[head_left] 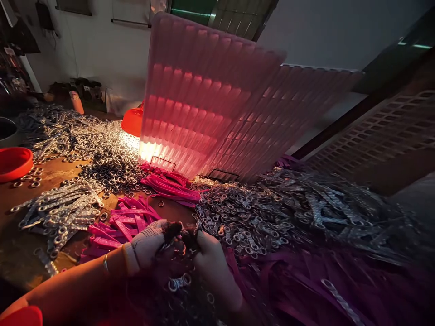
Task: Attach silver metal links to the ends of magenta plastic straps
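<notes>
My left hand (151, 240), in a pale dotted glove with dark fingertips, is closed at the front centre. Close beside it, my right hand (214, 262), also in a pale glove, has its fingers bent inward. Between the two hands shows a small shiny metal part (179, 248); the fingertips and shadow hide its kind. Below them, a short metal link with ringed ends (180, 282) lies among dark, dim pieces. Magenta straps (131, 217) lie just beyond my left hand. A heap of small metal links (244, 217) spreads beyond my right hand.
Upright ribbed translucent panels (204, 99) stand at the back in wire holders. A red lamp (132, 121) lights a pile of metal rings (112, 170). Braided metal strips (64, 208) and a red bowl (15, 163) are on the left. Purple straps (306, 285) cover the right front.
</notes>
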### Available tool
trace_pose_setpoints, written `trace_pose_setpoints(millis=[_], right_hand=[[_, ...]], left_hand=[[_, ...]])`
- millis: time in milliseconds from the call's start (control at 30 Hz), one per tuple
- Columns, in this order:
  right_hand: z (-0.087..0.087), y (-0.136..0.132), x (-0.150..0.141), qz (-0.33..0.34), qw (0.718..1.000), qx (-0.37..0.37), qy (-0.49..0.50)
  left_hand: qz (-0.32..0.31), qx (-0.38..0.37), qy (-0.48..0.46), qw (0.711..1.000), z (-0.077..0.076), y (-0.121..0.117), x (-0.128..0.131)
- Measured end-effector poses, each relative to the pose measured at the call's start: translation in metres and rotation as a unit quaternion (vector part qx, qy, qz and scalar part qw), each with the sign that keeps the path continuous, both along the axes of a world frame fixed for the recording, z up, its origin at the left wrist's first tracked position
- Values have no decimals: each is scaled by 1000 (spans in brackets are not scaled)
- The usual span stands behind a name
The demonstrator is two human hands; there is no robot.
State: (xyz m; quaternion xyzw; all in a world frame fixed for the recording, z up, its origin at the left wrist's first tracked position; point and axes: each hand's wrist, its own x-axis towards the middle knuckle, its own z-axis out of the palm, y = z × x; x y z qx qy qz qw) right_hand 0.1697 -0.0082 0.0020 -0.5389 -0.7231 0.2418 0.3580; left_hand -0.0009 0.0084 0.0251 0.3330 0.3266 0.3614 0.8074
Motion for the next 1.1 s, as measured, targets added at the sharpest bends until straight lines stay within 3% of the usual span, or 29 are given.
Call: trace_pose_setpoints(millis=[133,200,333,467,567,667,733,867,1000,1100], right_hand=[[3,-4,1,-9,1000,-18,1],[7,-4,0,-9,1000,-23,-4],[16,-1,-5,2,996,-19,-83],[15,6,-11,34,986,7,-165],[5,29,-14,31,982,-47,-181],[-5,72,-10,-14,960,-48,-276],[-9,105,-6,-51,944,-23,-326],[-21,156,1,-62,930,-23,-362],[-35,173,0,-59,924,-59,-373],[-33,169,-1,-42,933,-87,-347]], left_hand=[[16,93,102,990,0,-1,0],[15,114,110,987,-5,1,-1],[-33,28,18,999,-17,9,-1],[-29,-2,25,999,-25,25,-4],[34,-81,4,996,-31,37,-10],[81,-173,-58,980,-38,49,-19],[100,-194,-75,973,-42,56,-26],[140,-230,-85,959,-45,60,-34],[106,-212,-76,968,-45,59,-31],[96,-204,-45,973,-46,60,-25]])
